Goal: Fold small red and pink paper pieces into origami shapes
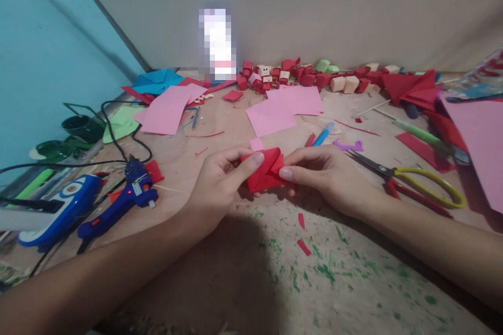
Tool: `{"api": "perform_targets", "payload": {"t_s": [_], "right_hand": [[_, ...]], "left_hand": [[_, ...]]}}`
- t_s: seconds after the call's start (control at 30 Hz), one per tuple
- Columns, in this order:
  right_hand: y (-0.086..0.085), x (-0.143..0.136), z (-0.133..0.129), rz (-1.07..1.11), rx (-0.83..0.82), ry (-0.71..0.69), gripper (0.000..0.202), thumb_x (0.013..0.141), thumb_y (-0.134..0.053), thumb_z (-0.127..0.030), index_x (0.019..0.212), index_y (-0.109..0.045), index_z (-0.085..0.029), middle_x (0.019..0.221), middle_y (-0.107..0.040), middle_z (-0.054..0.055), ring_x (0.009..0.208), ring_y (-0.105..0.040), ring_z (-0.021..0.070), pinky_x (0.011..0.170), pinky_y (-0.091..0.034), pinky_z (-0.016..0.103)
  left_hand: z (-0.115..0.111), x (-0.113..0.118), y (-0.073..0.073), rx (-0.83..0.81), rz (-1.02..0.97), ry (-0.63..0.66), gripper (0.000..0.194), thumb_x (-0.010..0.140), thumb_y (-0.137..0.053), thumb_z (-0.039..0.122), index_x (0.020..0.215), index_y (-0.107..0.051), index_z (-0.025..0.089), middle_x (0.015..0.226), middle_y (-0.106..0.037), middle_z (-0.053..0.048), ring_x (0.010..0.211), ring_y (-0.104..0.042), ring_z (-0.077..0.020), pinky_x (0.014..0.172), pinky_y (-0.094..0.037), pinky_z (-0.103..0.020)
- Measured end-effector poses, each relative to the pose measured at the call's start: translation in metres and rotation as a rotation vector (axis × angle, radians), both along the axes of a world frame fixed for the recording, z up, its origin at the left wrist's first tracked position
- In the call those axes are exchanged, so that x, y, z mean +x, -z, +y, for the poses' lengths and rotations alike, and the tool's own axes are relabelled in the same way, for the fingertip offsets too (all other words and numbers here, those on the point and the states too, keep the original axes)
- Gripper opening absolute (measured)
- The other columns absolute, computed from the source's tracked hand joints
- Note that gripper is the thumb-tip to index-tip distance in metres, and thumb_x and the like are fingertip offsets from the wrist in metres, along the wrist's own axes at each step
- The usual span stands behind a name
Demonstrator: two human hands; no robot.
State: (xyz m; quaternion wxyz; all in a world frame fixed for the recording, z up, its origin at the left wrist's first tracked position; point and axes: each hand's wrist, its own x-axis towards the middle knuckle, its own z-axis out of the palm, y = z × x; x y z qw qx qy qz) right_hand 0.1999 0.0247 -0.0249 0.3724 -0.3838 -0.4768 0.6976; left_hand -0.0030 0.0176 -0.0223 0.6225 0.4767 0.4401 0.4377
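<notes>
A small folded piece of red paper (264,172) is held between both hands above the middle of the table. My left hand (228,174) pinches its left side, thumb on top. At its right edge, where a folded flap stands up, my right hand (316,171) grips with thumb and fingers. The fingertips beneath the paper are partly hidden. Just behind it lies a small pink paper square (257,144). Scissors (393,171) with yellow and red handles rest beside my right hand, and a blue pen (324,133) lies behind that hand.
A blue glue gun (135,186) with a black cable lies at left, near a blue-and-white device (65,209). Pink sheets (271,115) and small folded paper blocks (308,79) lie at the back. A blurred bright screen (218,44) stands there. Red scraps (304,247) lie in front.
</notes>
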Motion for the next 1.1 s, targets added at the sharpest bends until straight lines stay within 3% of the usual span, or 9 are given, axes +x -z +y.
{"api": "perform_targets", "payload": {"t_s": [0.3, 1.1], "right_hand": [[-0.006, -0.001, 0.0, -0.072, 0.0, -0.031, 0.024, 0.074, -0.089, -0.036, 0.083, -0.079, -0.016, 0.071, -0.072, 0.003, 0.06, -0.062, 0.0133, 0.058, -0.049, 0.027], [-0.006, -0.003, 0.002, -0.144, -0.007, -0.024, 0.026, 0.073, -0.089, -0.038, 0.073, -0.077, -0.015, 0.066, -0.072, 0.005, 0.057, -0.061, 0.0116, 0.053, -0.046, 0.023]], "left_hand": [[-0.002, 0.003, -0.005, 0.079, 0.187, -0.064, 0.028, 0.084, -0.078, 0.042, 0.087, -0.074, 0.014, 0.072, -0.07, -0.001, 0.051, -0.061, -0.0104, 0.047, -0.053, -0.02], [-0.005, 0.004, -0.01, 0.177, 0.26, -0.014, 0.018, 0.088, -0.073, 0.031, 0.085, -0.076, 0.014, 0.068, -0.07, -0.001, 0.055, -0.062, -0.0105, 0.05, -0.051, -0.019]]}}
